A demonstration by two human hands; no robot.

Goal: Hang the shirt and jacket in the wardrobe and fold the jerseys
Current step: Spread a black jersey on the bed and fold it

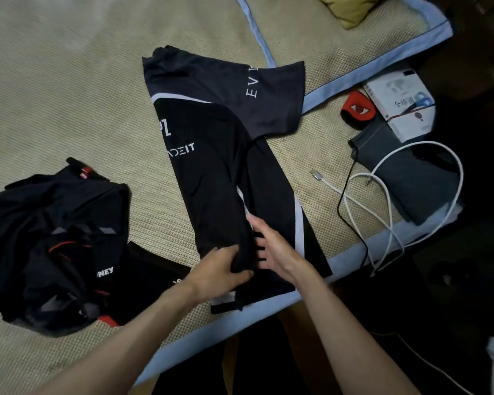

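Looking down, we see a black jersey [226, 178] with white stripes and grey shoulder panels spread on the bed mat [69, 95], its lower hem at the mat's near edge and one side folded over the middle. Our left hand [220, 270] grips a bunch of the folded fabric near the hem, fingers curled round it. Our right hand [271, 246] lies flat on the jersey just beside the left, fingers straight and slightly spread, pressing the cloth down. A pile of dark jerseys [57, 246] with red and grey trim sits crumpled toward the mat's near left corner, well apart from the one we handle. Off the mat's blue-bordered right edge we see a white cable [388, 195] looped over a grey folded cloth [411, 172], a black cable [345, 195], a white box [399, 104] and a red and black pouch [357, 109]. A yellowish pillow [345, 10] lies at the far edge.
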